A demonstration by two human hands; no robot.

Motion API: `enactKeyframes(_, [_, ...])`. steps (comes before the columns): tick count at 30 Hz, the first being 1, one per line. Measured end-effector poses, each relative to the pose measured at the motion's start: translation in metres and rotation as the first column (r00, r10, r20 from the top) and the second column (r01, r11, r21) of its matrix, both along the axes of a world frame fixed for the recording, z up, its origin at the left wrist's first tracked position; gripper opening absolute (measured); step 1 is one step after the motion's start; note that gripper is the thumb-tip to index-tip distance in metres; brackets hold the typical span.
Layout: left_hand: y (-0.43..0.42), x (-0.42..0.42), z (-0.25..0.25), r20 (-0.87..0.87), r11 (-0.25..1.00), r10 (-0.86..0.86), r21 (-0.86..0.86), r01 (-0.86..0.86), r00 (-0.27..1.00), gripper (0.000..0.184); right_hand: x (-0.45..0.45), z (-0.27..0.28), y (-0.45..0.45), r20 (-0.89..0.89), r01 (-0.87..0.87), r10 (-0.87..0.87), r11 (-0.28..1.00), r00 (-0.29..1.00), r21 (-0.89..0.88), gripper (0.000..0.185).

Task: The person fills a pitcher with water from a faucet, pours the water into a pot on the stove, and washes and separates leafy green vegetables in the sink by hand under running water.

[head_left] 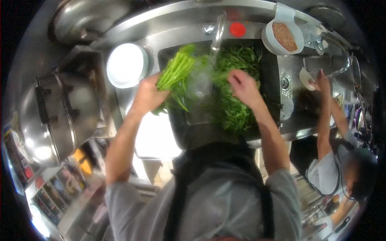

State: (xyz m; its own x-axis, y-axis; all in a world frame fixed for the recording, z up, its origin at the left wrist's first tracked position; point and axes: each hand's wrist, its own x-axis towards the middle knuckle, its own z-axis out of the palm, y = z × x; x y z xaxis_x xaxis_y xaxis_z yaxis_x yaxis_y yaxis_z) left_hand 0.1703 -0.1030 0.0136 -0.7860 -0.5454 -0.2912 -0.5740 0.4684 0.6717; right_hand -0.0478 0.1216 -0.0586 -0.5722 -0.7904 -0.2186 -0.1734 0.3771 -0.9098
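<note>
My left hand (149, 94) is closed around a bunch of green leafy vegetables (177, 70), pale stems pointing up and leaves hanging below. My right hand (244, 86) has its fingers curled and pinches a thin piece of greens (220, 77), slightly blurred. Both hands are over a dark sink (192, 116). Between them, water runs from a metal faucet (218, 34) beside the bunch. A large heap of loose leafy greens (238, 110) fills the sink's right side, under my right hand.
White stacked plates (125, 66) stand left of the sink, near a large steel pot (60, 116). Behind the sink sit a red lid (237, 29) and a white container (277, 38) with brownish contents. At right, another person (327, 168) holds a pale object at the neighbouring sink.
</note>
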Motion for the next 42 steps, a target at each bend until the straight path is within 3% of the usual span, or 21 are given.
enactKeyframes(1, [0.000,-0.001,0.000,0.009,0.977,0.127,0.172,-0.127,0.992,0.040,0.006,0.007,-0.001,0.234,-0.007,-0.019,0.994,0.972,0.106,0.020])
enactKeyframes(2, [0.004,-0.005,0.000,-0.039,0.948,0.210,0.255,-0.193,0.977,0.028,0.007,-0.028,0.006,-0.092,-0.174,0.172,0.985,0.981,-0.016,0.029])
enactKeyframes(3, [0.008,-0.009,0.004,-0.041,0.949,0.207,0.252,-0.191,0.977,0.028,0.011,-0.025,0.005,-0.094,-0.172,0.169,0.985,0.981,-0.018,0.029])
enactKeyframes(5, [0.016,-0.018,0.012,-0.010,0.765,0.481,0.493,-0.415,0.876,0.026,0.030,-0.015,-0.001,-0.175,-0.267,0.258,0.963,0.950,-0.031,0.041])
enactKeyframes(6, [0.020,-0.021,0.011,-0.009,0.766,0.481,0.491,-0.416,0.877,0.026,0.035,-0.011,-0.004,-0.075,-0.316,0.312,0.947,0.947,-0.056,0.054])
enactKeyframes(8, [0.028,-0.025,0.005,-0.072,0.565,0.679,0.687,-0.457,0.730,0.022,0.051,-0.007,-0.011,-0.012,-0.329,0.330,0.939,0.944,-0.101,0.058])
enactKeyframes(11, [0.037,-0.029,-0.001,-0.092,0.504,0.728,0.744,-0.439,0.680,0.019,0.064,-0.004,-0.015,0.043,-0.340,0.358,0.913,0.933,-0.227,0.063])
enactKeyframes(13, [0.040,-0.028,-0.012,-0.119,0.512,0.739,0.739,-0.438,0.663,0.017,0.063,0.010,-0.016,0.655,-0.249,0.281,0.958,0.701,-0.145,0.060])
enactKeyframes(17, [0.045,-0.029,-0.019,-0.189,0.509,0.778,0.748,-0.426,0.599,0.015,0.068,0.014,-0.015,0.617,-0.170,0.284,0.956,0.734,-0.239,0.053])
enactKeyframes(19, [0.049,-0.030,-0.018,-0.161,0.500,0.779,0.743,-0.444,0.607,0.014,0.072,0.017,-0.019,0.350,-0.153,0.232,0.959,0.907,-0.240,0.043])
enactKeyframes(20, [0.051,-0.032,-0.016,-0.136,0.494,0.776,0.738,-0.460,0.616,0.014,0.074,0.013,-0.022,0.351,-0.153,0.232,0.959,0.907,-0.238,0.043])
enactKeyframes(22, [0.059,-0.033,-0.010,-0.134,0.519,0.747,0.729,-0.446,0.651,0.013,0.076,0.002,-0.029,0.059,0.014,0.015,0.891,0.998,-0.453,0.031])
enactKeyframes(23, [0.062,-0.033,-0.008,-0.131,0.543,0.718,0.719,-0.433,0.683,0.012,0.074,0.001,-0.027,0.058,0.012,0.016,0.891,0.998,-0.455,0.031])
enactKeyframes(26, [0.056,-0.024,-0.004,-0.063,0.498,0.653,0.787,-0.365,0.755,0.030,0.057,0.023,-0.014,0.470,0.094,-0.005,0.982,0.883,-0.166,0.023])
enactKeyframes(29, [0.054,-0.019,-0.016,-0.112,0.560,0.647,0.741,-0.370,0.754,0.033,0.044,0.020,-0.004,0.461,0.161,-0.030,0.955,0.887,-0.248,0.022])
enactKeyframes(31, [0.055,-0.024,-0.017,-0.078,0.522,0.663,0.761,-0.385,0.745,0.036,0.037,0.028,-0.002,0.460,0.107,0.000,0.973,0.888,-0.206,0.026])
enactKeyframes(33, [0.057,-0.026,-0.019,-0.045,0.487,0.676,0.777,-0.400,0.735,0.039,0.042,0.030,-0.007,0.112,-0.064,0.109,0.936,0.988,-0.346,0.034])
enactKeyframes(36, [0.064,-0.028,-0.025,-0.111,0.506,0.676,0.789,-0.349,0.728,0.050,0.049,0.036,-0.012,0.216,-0.034,0.112,0.941,0.970,-0.337,0.044])
enactKeyframes(40, [0.066,-0.023,-0.016,-0.081,0.591,0.545,0.743,-0.314,0.834,0.071,0.053,0.047,-0.014,0.350,0.041,0.104,0.923,0.931,-0.382,0.045])
enactKeyframes(41, [0.065,-0.021,-0.015,-0.045,0.609,0.479,0.737,-0.294,0.877,0.077,0.054,0.047,-0.016,0.351,0.041,0.104,0.924,0.931,-0.381,0.045])
enactKeyframes(42, [0.066,-0.018,-0.015,-0.045,0.608,0.479,0.738,-0.294,0.877,0.077,0.055,0.047,-0.019,0.204,-0.016,0.117,0.897,0.972,-0.441,0.040])
